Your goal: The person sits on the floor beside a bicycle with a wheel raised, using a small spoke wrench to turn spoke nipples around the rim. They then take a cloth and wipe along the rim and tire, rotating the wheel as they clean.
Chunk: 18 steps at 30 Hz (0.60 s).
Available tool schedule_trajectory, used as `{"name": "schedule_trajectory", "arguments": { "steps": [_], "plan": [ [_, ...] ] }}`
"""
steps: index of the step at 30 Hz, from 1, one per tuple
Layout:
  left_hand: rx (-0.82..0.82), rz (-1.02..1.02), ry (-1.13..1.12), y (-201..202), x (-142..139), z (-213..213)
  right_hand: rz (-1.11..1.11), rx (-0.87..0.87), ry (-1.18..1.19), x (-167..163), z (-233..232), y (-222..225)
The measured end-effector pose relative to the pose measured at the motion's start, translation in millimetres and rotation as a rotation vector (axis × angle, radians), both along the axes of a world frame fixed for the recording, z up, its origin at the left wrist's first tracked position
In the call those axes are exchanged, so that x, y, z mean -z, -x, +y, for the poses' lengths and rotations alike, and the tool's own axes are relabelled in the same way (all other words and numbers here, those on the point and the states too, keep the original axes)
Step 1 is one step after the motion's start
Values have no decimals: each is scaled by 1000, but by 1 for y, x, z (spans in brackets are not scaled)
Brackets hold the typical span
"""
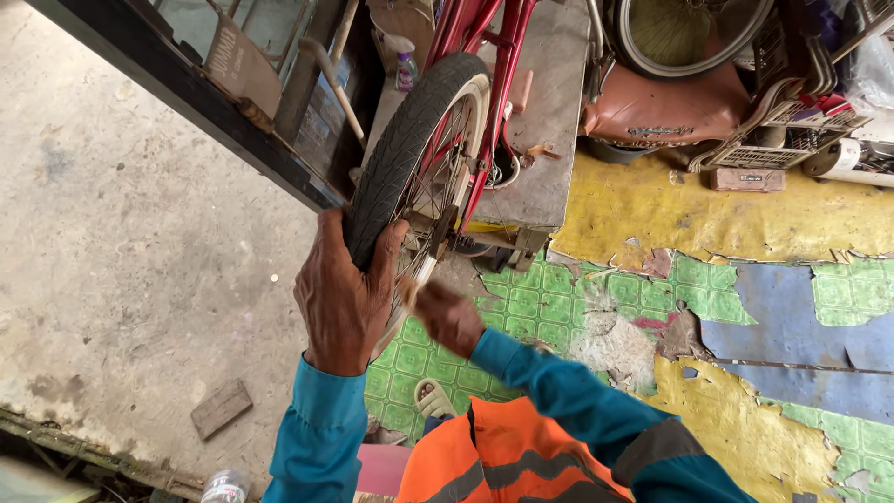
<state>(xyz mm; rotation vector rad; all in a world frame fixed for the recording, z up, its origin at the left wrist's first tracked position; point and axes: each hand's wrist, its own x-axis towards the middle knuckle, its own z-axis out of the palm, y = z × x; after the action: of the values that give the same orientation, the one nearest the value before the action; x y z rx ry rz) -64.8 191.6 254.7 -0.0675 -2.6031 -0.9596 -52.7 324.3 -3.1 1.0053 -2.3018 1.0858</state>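
A red bicycle (498,56) stands in front of me with its black-tyred wheel (410,140) toward me. My left hand (343,293) is clasped over the tyre at its near end. My right hand (447,317), blurred, is at the wheel's rim and spokes, its fingers closed on a small pale piece (425,272) that I cannot make out. Both arms wear teal sleeves, and an orange vest with grey stripes (494,456) shows below.
A grey wooden bench (549,112) lies under the bike. A brown saddle (666,107), another wheel (684,28) and crates (792,112) sit at top right. The floor is torn green, yellow and blue vinyl (726,307). Bare concrete (121,233) with a wood block (221,408) is to the left.
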Motion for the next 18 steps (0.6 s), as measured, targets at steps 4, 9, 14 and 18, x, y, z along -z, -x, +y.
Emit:
{"name": "schedule_trajectory", "arguments": {
  "steps": [4, 9, 14, 18],
  "plan": [
    [108, 30, -125, 9, -4, -1, -202, -182, 75, -10, -19, -21],
    [156, 50, -229, -23, 22, -30, -196, -68, 156, -21, -2, -6],
    [-71, 47, -189, -56, 85, -41, -292, 144, 21, -12, 9, 13],
    [-96, -55, -340, -57, 98, -44, -91, -161, 65, -1, -18, -7]
  ]
}}
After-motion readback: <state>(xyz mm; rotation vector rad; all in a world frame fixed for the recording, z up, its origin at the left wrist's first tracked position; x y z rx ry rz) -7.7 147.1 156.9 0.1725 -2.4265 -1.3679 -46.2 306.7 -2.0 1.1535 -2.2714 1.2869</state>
